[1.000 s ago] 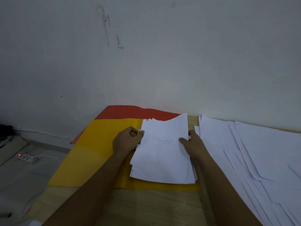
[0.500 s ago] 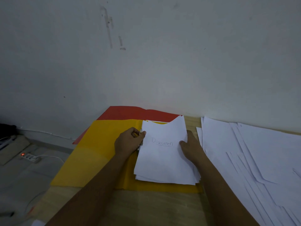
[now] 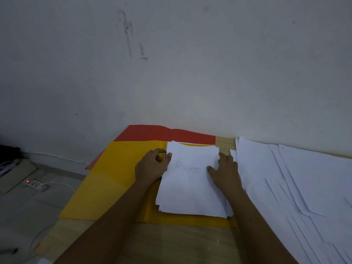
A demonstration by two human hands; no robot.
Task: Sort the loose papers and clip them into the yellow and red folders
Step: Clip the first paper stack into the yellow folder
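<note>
The left hand [image 3: 150, 168] has its grip curled round a small metal clip [image 3: 165, 154], mostly hidden, at the paper stack's [image 3: 190, 187] left edge; the right hand [image 3: 224, 172] presses flat. The stack covers the yellow folder's [image 3: 114, 174] right half, over the red folder [image 3: 162, 133]. Loose sheets [image 3: 295, 178] run off-frame right; a power strip [image 3: 34, 184] lies on the floor.

A pale wooden bench [image 3: 171, 242] is set against the wall. The yellow folder [image 3: 114, 180] lies open on it. The red folder [image 3: 162, 133] is partly covered behind it, and loose white papers [image 3: 297, 187] are spread to its right.

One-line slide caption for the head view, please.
Left hand pinches the metal clip at the paper stack on the open yellow folder; right hand presses it flat.
</note>
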